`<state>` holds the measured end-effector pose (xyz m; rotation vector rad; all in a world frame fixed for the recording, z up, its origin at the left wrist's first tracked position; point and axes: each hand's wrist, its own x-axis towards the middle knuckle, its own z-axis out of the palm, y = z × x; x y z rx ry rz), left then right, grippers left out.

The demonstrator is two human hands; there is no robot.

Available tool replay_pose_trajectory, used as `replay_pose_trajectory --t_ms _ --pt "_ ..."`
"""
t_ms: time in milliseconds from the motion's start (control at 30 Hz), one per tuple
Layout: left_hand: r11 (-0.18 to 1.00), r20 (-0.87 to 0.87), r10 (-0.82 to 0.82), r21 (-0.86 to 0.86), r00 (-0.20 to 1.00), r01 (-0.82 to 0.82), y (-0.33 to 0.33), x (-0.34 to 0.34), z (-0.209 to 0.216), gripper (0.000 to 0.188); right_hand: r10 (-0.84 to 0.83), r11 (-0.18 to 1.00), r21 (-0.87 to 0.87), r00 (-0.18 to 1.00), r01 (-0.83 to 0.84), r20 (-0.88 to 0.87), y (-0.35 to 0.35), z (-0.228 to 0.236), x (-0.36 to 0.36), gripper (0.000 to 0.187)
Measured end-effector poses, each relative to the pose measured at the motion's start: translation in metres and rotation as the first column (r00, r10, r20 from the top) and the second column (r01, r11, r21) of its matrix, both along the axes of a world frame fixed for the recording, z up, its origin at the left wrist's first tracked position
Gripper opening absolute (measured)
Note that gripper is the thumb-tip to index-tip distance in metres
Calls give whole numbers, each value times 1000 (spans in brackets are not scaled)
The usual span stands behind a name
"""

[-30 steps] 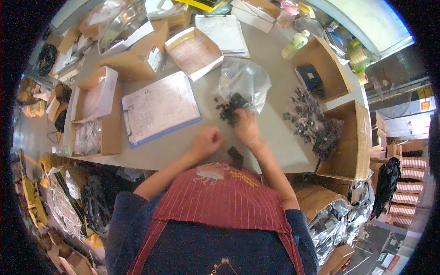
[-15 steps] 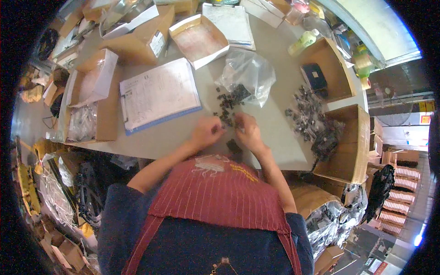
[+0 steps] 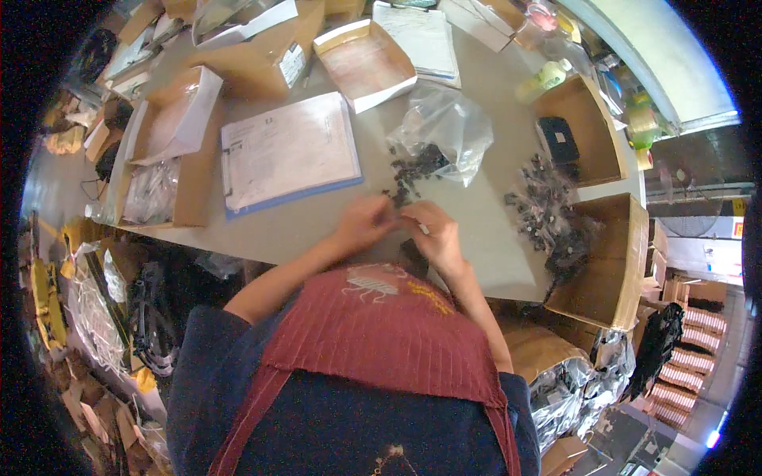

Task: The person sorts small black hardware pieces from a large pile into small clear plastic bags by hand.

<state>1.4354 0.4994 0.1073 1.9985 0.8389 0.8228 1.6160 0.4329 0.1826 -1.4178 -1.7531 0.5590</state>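
My left hand [image 3: 367, 220] and my right hand [image 3: 432, 230] meet above the near edge of the table, fingertips together. Both are closed in a pinch; whatever sits between the fingers is too small to make out. Just beyond them lies a scatter of small black parts [image 3: 405, 176], spilling from the mouth of a clear plastic bag [image 3: 456, 131]. A dark piece [image 3: 413, 255] lies by the table edge, partly covered by my right hand.
Left of my hands is a clipboard with papers [image 3: 292, 151]. An open carton [image 3: 186, 190] stands farther left, and a shallow white box [image 3: 367, 67] at the back. On the right, bagged black parts [image 3: 548, 202] lie before an open cardboard box [image 3: 607, 254]; a bottle [image 3: 544, 79] stands behind.
My hands, which were apart, have come together at the fingertips. The whole view has shifted slightly, so the table items appear farther right.
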Motion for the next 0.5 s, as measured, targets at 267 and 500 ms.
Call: replay_pose_trajectory --t_ms 267,500 --pt "999 89 1 52 996 -6 3 -1 -17 31 42 997 76 985 -29 -167 11 -3 -8 18" --pt "997 43 12 -71 999 -9 3 2 -10 38 -142 950 -223 938 219 316 7 -49 21 32"
